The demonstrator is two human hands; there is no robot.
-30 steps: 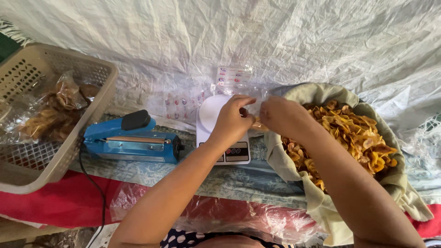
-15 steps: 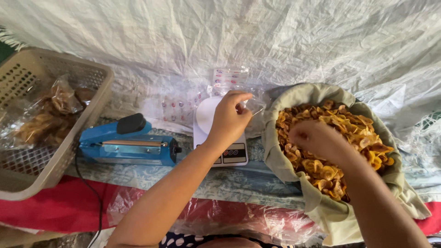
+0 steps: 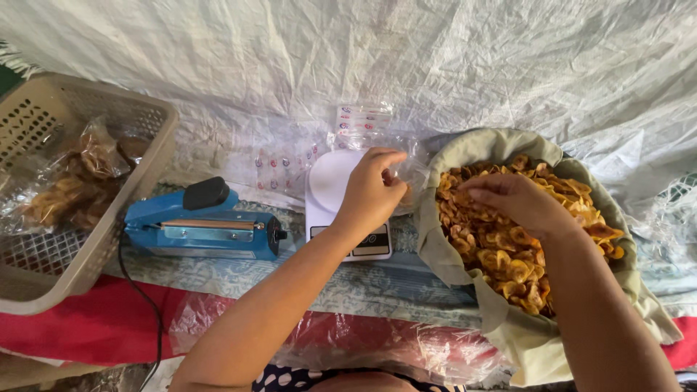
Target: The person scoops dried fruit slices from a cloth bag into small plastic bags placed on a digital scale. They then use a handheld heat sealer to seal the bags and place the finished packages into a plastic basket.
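Note:
My left hand (image 3: 372,190) pinches the mouth of a small clear plastic bag (image 3: 408,161) and holds it above a white kitchen scale (image 3: 335,190). My right hand (image 3: 515,202) rests palm down on a heap of golden fried chips (image 3: 523,250), fingers closed around some of them. The chips fill a cloth-lined sack (image 3: 465,268) at the right. The scale's display sits partly under my left wrist.
A blue heat sealer (image 3: 203,226) with a black knob and cord lies left of the scale. A beige plastic basket (image 3: 145,174) at far left holds filled bags of chips (image 3: 69,185). Loose clear bags (image 3: 290,163) lie behind the scale. White woven sheeting covers the back.
My right hand left the bag and moved right into the chips, then shifted back toward the sack's upper left. My left hand kept the bag over the scale.

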